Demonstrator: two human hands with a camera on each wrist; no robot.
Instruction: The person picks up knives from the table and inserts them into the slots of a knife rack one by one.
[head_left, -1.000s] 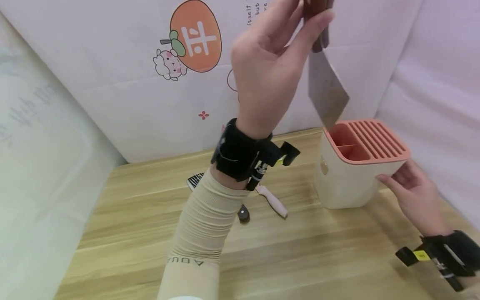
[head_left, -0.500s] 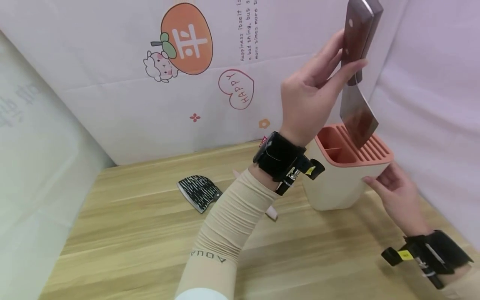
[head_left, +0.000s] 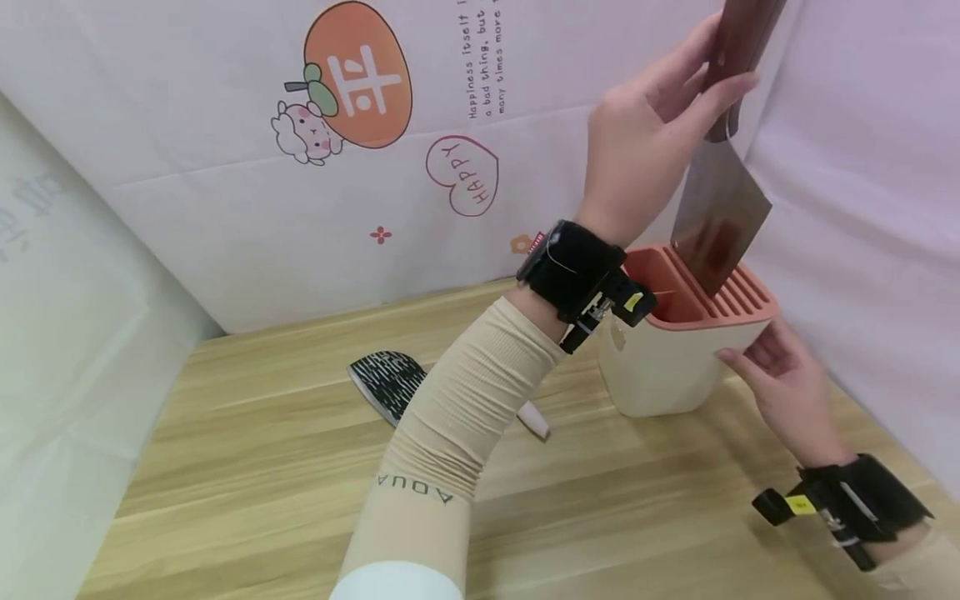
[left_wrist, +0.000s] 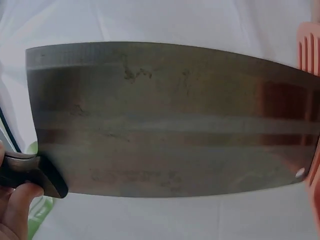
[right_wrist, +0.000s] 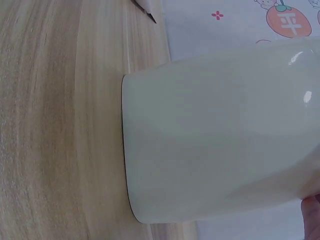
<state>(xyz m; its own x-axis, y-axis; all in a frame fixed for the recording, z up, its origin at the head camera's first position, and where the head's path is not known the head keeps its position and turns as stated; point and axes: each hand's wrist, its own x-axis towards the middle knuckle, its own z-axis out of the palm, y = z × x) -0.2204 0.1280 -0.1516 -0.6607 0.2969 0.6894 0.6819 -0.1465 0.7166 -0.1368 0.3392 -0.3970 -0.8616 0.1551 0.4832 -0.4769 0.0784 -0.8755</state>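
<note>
My left hand (head_left: 648, 137) grips a cleaver (head_left: 722, 208) by its brown wooden handle, which runs out of the top of the head view. Its broad steel blade points down, the tip right at the slots in the coral lid of a cream knife holder (head_left: 660, 371). In the left wrist view the blade (left_wrist: 165, 120) spans nearly the whole picture and its end overlaps the coral slotted top (left_wrist: 309, 47). My right hand (head_left: 791, 396) holds the holder's right corner, thumb on the front and fingers behind. Beside the slots, the lid has open compartments.
Left of the holder, a knife with a black-and-white patterned blade (head_left: 386, 379) lies on the wooden table (head_left: 262, 467), partly behind my left sleeve. A pale pink handle (head_left: 534, 419) shows past that sleeve. White printed cloth (head_left: 225, 208) stands behind the table.
My left hand has carried the cleaver right, over the holder, and the blade has lowered to the slots. The right hand keeps its hold on the holder.
</note>
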